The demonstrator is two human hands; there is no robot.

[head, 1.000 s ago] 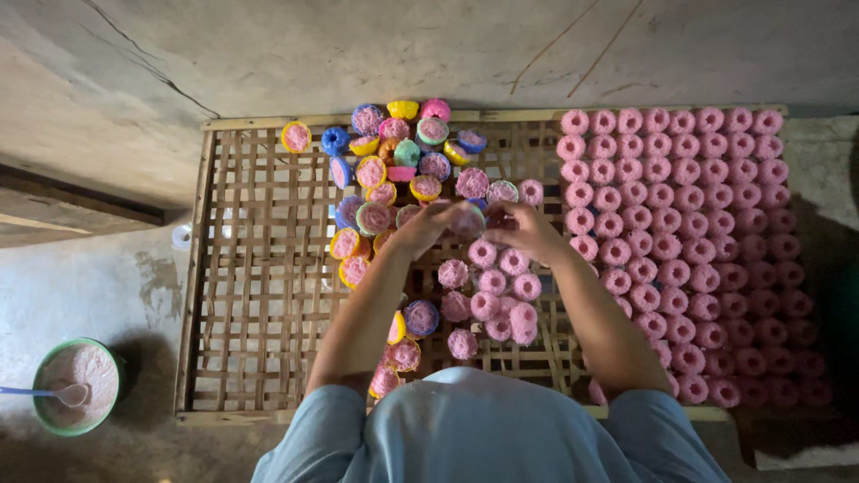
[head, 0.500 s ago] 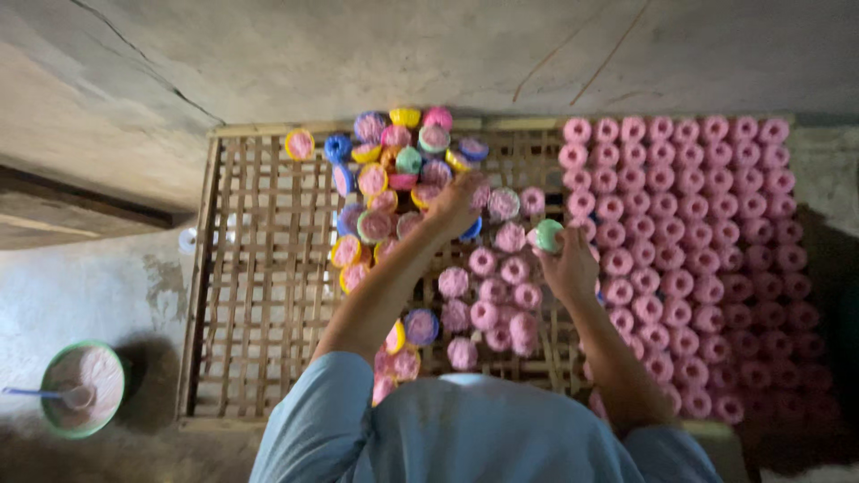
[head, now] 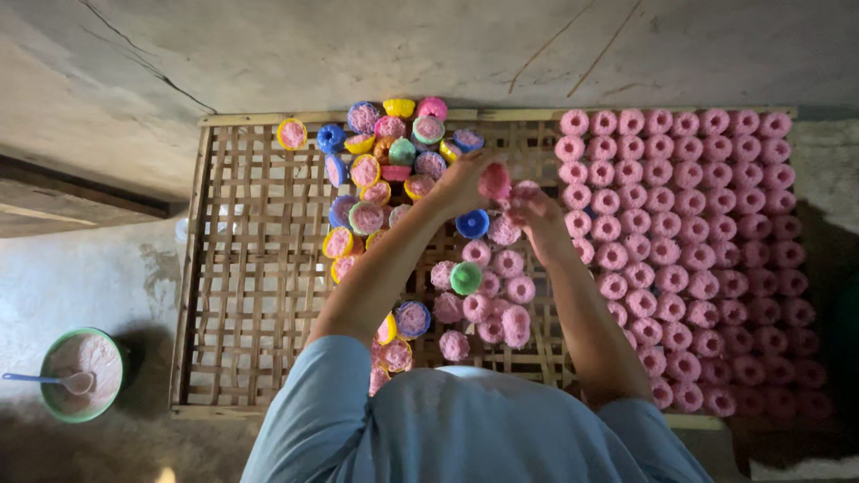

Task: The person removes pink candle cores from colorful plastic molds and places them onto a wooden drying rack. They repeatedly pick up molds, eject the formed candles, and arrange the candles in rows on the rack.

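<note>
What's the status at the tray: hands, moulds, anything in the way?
Left hand grips a pink mould. Right hand fingers touch it too. Both over bamboo tray, between filled cups and pink rows. Nothing in the way.

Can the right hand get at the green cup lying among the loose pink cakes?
Probably yes. The right hand is just above the green cup, which lies uncovered among loose pink cakes between the forearms. The hand is busy with the left hand on a pink mould.

Carrier: woven bamboo tray (head: 250,295), as I see it.
On tray, right part: pink cakes (head: 707,250) in rows.
On tray, top middle: coloured moulds (head: 385,170).
</note>
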